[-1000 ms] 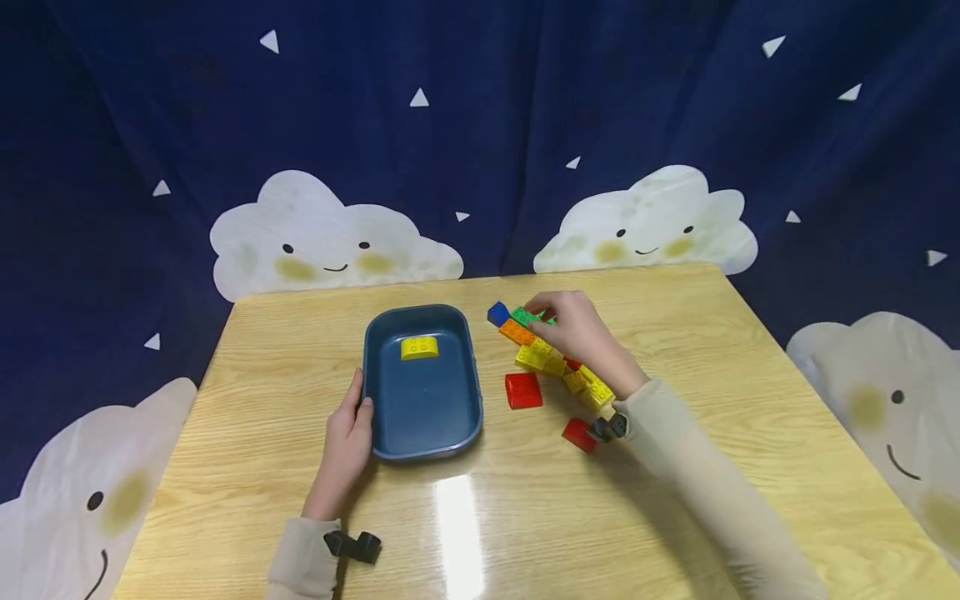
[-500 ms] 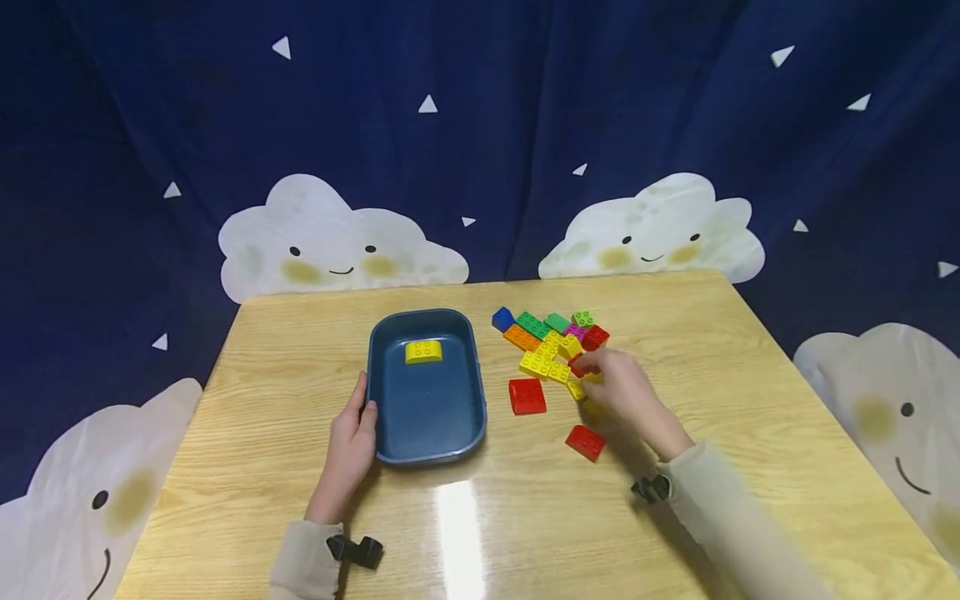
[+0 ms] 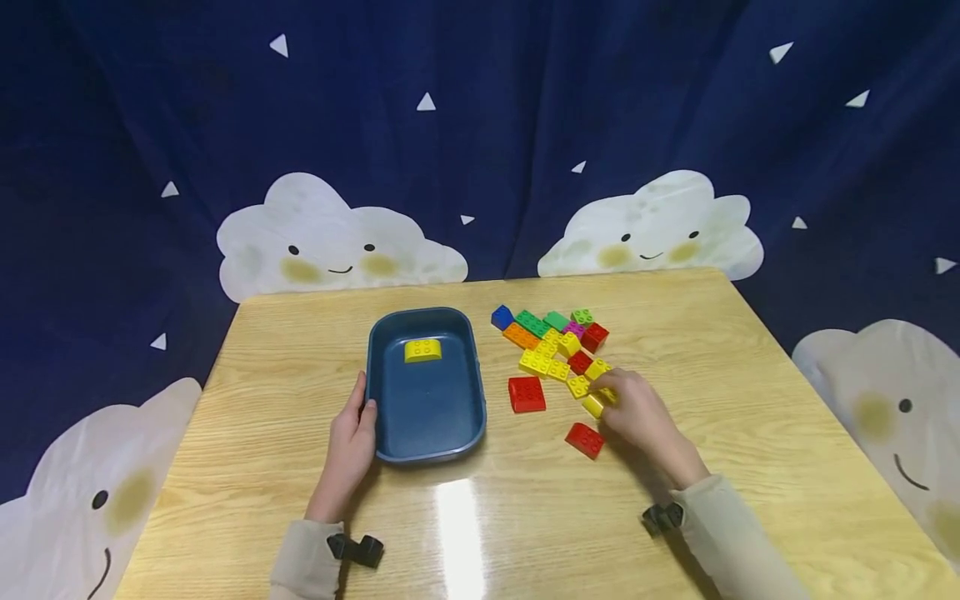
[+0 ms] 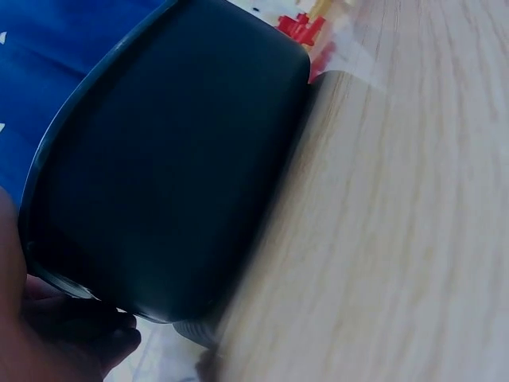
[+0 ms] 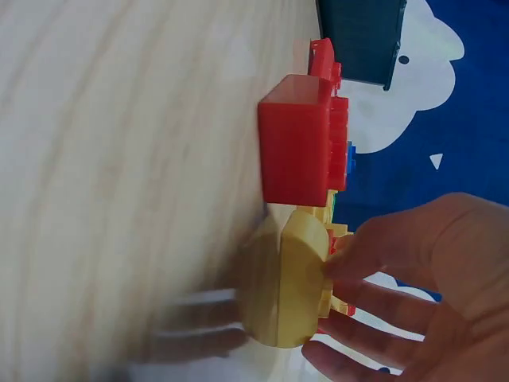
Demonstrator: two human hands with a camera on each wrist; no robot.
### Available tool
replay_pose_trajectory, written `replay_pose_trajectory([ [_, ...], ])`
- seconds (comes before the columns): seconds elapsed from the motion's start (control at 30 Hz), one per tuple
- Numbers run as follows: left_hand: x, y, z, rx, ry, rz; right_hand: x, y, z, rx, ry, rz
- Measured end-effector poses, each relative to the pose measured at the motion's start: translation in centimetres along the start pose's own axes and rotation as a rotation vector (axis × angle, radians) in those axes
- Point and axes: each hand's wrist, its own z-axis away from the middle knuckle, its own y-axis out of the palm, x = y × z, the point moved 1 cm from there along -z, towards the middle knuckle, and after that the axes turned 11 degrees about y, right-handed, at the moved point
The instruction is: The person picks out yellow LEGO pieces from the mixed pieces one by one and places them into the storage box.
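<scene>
The step in hand looked like picking a brick out of the loose cluster while the tray was kept steady. The right hand (image 3: 637, 408) was down at the near end of the cluster, its fingers (image 5: 390, 306) bent towards a rounded yellow brick (image 5: 304, 286) and touching its upper edge in the right wrist view. Whether they had pinched it firmly, I could not tell. That brick lay low over the table (image 3: 525, 525), beyond a red curved brick (image 5: 294, 143) in the same view, with other yellow bricks (image 3: 536, 362) close by.

The left hand (image 3: 352, 433) gripped the left side of the dark blue tray (image 3: 427, 425), thumb at the rim and fingers along the outer wall. Inside, a single yellow four-stud brick (image 3: 423, 350) sat towards the far end, so the work seemed barely begun.

The next move probably called for a sure pinch on the rounded brick, a lift that cleared its yellow neighbours without dragging them, and, if the tray was its destination, a carry leftward past the separate red brick (image 3: 527, 394) and over the right rim. The bare near part of the tray floor offered room for it, and the left hand needed only to hold firm.
</scene>
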Motion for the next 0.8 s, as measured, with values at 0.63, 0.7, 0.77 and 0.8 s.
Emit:
replay_pose_trajectory([
  [0.63, 0.06, 0.02, 0.08, 0.008, -0.012, 0.028, -0.79, 0.88, 0.11, -0.044, 0.019, 0.021],
  [0.7, 0.08, -0.01, 0.07, 0.006, -0.013, 0.026, -0.74, 0.87, 0.07, -0.043, 0.032, 0.022],
  [0.77, 0.08, -0.04, 0.06, 0.006, -0.013, 0.022, -0.68, 0.84, 0.05, -0.047, 0.042, 0.026],
  [0.8, 0.08, -0.06, 0.06, 0.006, -0.013, 0.021, -0.66, 0.82, 0.03, -0.047, 0.045, 0.028],
])
